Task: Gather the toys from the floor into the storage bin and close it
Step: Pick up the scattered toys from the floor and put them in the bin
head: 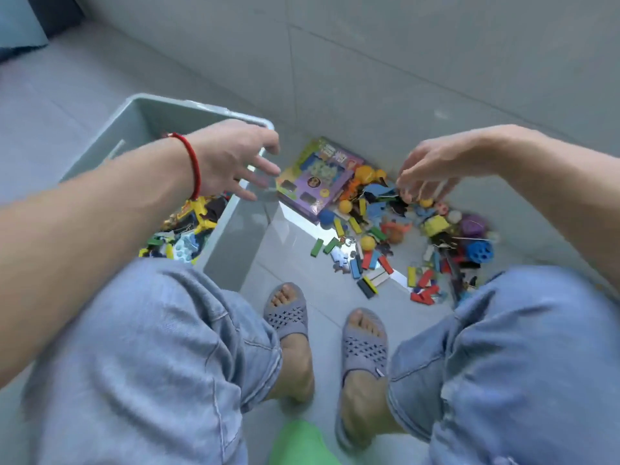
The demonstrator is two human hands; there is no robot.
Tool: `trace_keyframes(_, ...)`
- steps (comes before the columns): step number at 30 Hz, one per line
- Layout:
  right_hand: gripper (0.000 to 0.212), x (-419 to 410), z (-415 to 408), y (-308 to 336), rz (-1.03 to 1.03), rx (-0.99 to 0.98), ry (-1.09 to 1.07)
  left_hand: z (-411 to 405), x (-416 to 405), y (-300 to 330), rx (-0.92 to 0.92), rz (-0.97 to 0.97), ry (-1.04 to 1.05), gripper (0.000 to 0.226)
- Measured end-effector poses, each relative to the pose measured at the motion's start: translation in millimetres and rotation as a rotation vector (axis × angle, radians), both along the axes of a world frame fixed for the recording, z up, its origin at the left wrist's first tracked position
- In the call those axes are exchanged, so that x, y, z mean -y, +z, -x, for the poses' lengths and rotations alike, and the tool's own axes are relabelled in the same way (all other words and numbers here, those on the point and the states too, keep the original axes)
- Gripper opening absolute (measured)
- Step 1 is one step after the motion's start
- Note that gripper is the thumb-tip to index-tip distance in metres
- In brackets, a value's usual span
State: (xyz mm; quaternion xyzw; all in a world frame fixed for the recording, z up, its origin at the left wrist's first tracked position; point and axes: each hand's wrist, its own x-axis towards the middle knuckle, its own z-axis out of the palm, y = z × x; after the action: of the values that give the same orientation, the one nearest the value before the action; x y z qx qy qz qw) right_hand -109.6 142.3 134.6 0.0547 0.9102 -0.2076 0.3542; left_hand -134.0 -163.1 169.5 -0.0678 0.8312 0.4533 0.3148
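Two hands hang above the floor [385,78]: the left hand [231,159], fingers spread and holding nothing, is over the open grey storage bin [235,236], which already has toys in it. The right hand [432,172] is blurred, fingers curled down over the scattered toys [385,229]; whether it grips one, I cannot tell. A purple toy box [318,182] lies just beside the bin.

— What is the ground like?
— A smooth floor of large pale grey tiles [419,72] with thin grout lines, lit evenly by soft daylight.
— Any bright spots?
— A narrow white glare strip [302,218] lies on the tiles.
— And in the far corner?
— A dark navy furniture edge [55,13] with a light blue cloth [18,23] beside it.
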Motion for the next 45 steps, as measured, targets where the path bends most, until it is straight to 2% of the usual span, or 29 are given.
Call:
trace_keyframes(4, 0.025, -34.6, -18.4, -55.2, 0.004, 0.082, -0.057, 1.3, -30.5, -35.2, 0.057, 0.153, -0.342, 0.025)
trace_keyframes(7, 0.027, -27.3, -36.5, -121.9, 0.018, 0.084, -0.029, 2.1, -44.1, -83.2, 0.114, 0.201, -0.443, 0.024)
trace_keyframes(13, 0.036, 4.3, -84.2, -245.0, -0.135, -0.040, 0.065, -8.2, -59.7, -233.9, 0.067, 0.311, -0.341, 0.026)
trace_keyframes(16, 0.037, 20.5, -100.6, -284.3, -0.148, -0.211, -0.035, -22.4, -59.7, -297.7, -0.082, 0.413, -0.363, 0.043)
trace_keyframes(18, 0.036, 34.5, -108.7, -303.6, -0.133, -0.310, -0.123, -28.7, -62.8, -325.9, -0.218, 0.412, -0.363, 0.050)
trace_keyframes(22, 0.034, 50.9, -123.7, -334.2, -0.138, -0.377, -0.179, -22.4, -71.4, -357.2, -0.392, 0.412, -0.319, 0.050)
trace_keyframes(27, 0.026, 56.7, -127.2, -344.3, -0.165, -0.469, -0.152, -5.3, -76.4, -374.3, -0.448, 0.446, -0.458, 0.059)
trace_keyframes(32, 0.030, 54.6, -125.4, -340.7, -0.189, -0.475, -0.149, 5.4, -83.4, -376.7, -0.537, 0.475, -0.573, 0.045)
trace_keyframes(34, 0.030, 51.5, -127.7, -337.1, -0.113, -0.496, -0.248, 7.1, -83.8, -377.6, -0.560, 0.483, -0.576, 0.037)
trace_keyframes(36, 0.023, 47.9, -130.9, -330.1, 0.088, -0.471, -0.515, 8.4, -82.2, -378.7, -0.582, 0.489, -0.574, 0.030)
trace_keyframes(39, 0.011, 36.5, -135.4, -322.1, 0.597, -0.373, -1.141, 7.9, -79.5, -379.3, -0.581, 0.534, -0.606, 0.029)
trace_keyframes(41, 0.013, 23.5, -140.9, -318.8, 0.941, -0.309, -1.437, 5.3, -77.5, -379.5, -0.543, 0.581, -0.630, 0.037)
trace_keyframes(43, 0.025, 10.2, -141.1, -316.8, 1.205, -0.247, -1.582, 2.7, -75.2, -379.0, -0.478, 0.622, -0.633, 0.048)
trace_keyframes(45, 0.024, 2.5, -133.8, -318.0, 1.199, -0.218, -1.578, 1.5, -73.8, -378.1, -0.427, 0.657, -0.644, 0.053)
